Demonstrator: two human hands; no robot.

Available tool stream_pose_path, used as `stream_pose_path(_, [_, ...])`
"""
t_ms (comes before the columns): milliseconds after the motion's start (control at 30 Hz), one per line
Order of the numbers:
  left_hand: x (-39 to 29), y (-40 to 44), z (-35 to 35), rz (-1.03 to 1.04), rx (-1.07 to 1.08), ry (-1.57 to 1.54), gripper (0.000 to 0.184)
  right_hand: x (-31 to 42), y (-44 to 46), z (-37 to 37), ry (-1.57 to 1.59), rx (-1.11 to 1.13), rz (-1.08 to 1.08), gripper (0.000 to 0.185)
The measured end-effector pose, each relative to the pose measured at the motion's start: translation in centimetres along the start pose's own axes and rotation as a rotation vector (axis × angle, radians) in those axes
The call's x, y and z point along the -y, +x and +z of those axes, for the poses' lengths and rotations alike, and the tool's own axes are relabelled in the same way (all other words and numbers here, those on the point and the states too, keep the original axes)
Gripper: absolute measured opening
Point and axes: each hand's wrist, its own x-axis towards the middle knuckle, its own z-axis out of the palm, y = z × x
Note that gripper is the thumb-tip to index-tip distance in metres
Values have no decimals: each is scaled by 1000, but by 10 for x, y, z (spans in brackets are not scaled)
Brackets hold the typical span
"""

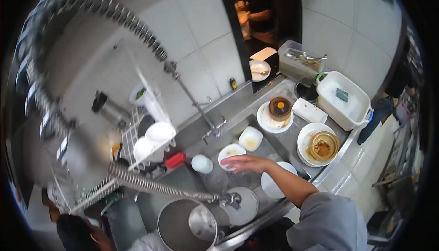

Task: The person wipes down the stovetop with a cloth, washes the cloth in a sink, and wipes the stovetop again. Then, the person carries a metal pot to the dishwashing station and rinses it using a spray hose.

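Note:
My right hand (247, 163) reaches in from the lower right with its fingers stretched out flat, holding nothing that I can see. Its fingertips overlap the near edge of a small round white bowl (231, 152); whether they touch it I cannot tell. Behind that stands a squarish white bowl (251, 139) with a yellowish residue. White cups (201, 163) are to the left of the hand, and a white plate (277, 183) lies partly under my forearm. Closer to me, a spray nozzle (231, 200) hangs over a round white dish (244, 212). My left hand is out of view.
A large metal pot (167, 219) stands in front. Soiled plates (302, 143) and a soapy white tub (327, 91) with a green pad are at right. A dish rack (132, 159) and a coiled hose (160, 186) occupy the left. Another person's head (75, 232) shows lower left.

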Motion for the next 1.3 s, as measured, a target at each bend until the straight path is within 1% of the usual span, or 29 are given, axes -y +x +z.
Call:
stream_pose_path(33, [30,16,-15,-74,40,45,26,12,-17,23,12,35,36,72])
stream_pose_path(67, [20,20,5,53,-1,-258,49,28,-27,44,-202,-13,-132,72])
stream_pose_path(100, [-7,6,10,48,64,-205,47,38,-29,64,-405,-46,-312,72])
stream_pose_path(133, [-30,-6,15,38,130,-161,46,45,-25,86,-386,24,-280,72])
stream_pose_path(167, [-35,-6,15,89,160,-110,45,50,-21,107,-638,-84,-308,68])
stream_pose_path(200, [-55,-14,21,86,173,-127,43,51,-13,124,-892,-195,-355,65])
stream_pose_path(233, [-48,-10,16,2,152,-86,40,48,-4,133,-888,-139,-352,65])
stream_pose_path(267, [-71,-18,21,50,122,-46,38,43,3,141,-743,-130,-216,56])
stream_pose_path(300, [-58,-12,15,65,146,1,37,36,9,147,-605,-136,-79,48])
stream_pose_path(333, [-55,-7,16,61,129,12,37,24,20,146,-692,-200,-174,33])
stream_pose_path(367, [-53,-2,16,54,122,24,38,15,28,144,-696,-196,-161,33])
stream_pose_path(433, [-84,-4,14,-25,141,61,38,10,39,138,-892,-245,-127,30])
stream_pose_path(467, [-92,-8,13,-87,152,97,38,4,46,134,-936,-308,-125,30])
stream_pose_path(500, [-76,-3,12,-109,174,96,38,-1,51,132,-982,-371,-119,29])
stream_pose_path(533, [-52,12,12,8,171,109,38,7,55,135,-994,-377,-97,29])
stream_pose_path(567, [-40,24,14,133,161,118,37,19,63,138,-954,-377,-129,29])
stream_pose_path(600, [-58,19,16,128,170,109,37,29,69,140,-913,-377,-166,28])
stream_pose_path(633, [-92,9,16,152,160,192,36,36,73,140,-923,-379,-160,28])
stream_pose_path(667, [-110,5,15,178,147,275,34,43,77,140,-898,-500,-244,25])
stream_pose_path(700, [-101,11,15,179,152,268,34,49,81,139,-868,-621,-332,23])
stream_pose_path(733, [-88,20,18,214,189,192,33,54,82,135,-876,-624,-332,23])
stream_pose_path(767, [-77,27,20,249,226,116,32,59,82,127,-903,-699,-375,24])
stream_pose_path(800, [-90,24,19,185,223,185,32,61,79,120,-928,-776,-419,26])
stream_pose_path(967, [-94,32,15,172,278,160,33,39,61,85,-951,-810,-360,23])
stream_pose_path(1033, [-94,32,18,169,288,139,33,28,47,79,-767,-741,-223,22])
stream_pose_path(1100, [-92,32,20,176,267,165,34,16,32,78,-747,-741,-258,22])
stream_pose_path(1200, [-88,31,23,196,275,189,35,-6,5,74,-799,-765,-142,30])
stream_pose_path(1233, [-90,31,25,190,282,176,35,-13,-4,74,-796,-773,-144,30])
stream_pose_path(1300, [-92,28,28,215,264,202,35,-26,-20,80,-490,-735,-137,34])
